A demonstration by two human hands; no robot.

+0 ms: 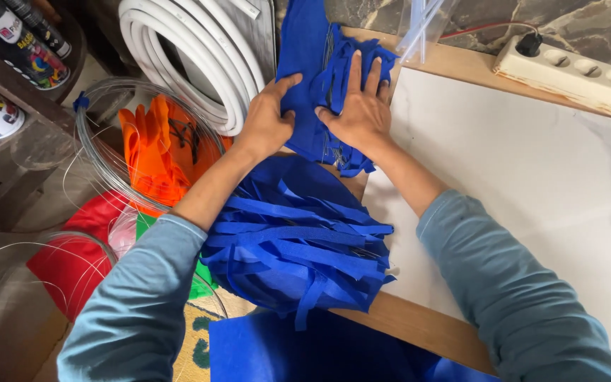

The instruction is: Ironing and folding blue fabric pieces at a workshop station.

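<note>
We see both hands pressed onto a bundle of blue fabric strips (327, 92) at the far edge of the white tabletop (532, 184). The left hand (266, 120) lies with its thumb and fingers closed on the bundle's left side, pinching a fold of the cloth. The right hand (362, 113) rests flat on top, fingers spread and pointing away from us, pushing the strips down rather than grasping them. The two hands sit just beside each other, nearly touching at the thumbs.

Below the wrists, between the grey-blue sleeves (143, 304), we find a larger heap of blue strips (298, 247) hanging over the table's wooden edge (419, 325). A flat blue sheet (284, 354) lies lower still, at the bottom of the view.

To the left of the left arm we see orange gloves (153, 152) inside loops of clear tubing (97, 141), with a coil of white hose (192, 56) behind them. A white power strip (574, 71) sits at the table's far right corner, well apart from the hands.
</note>
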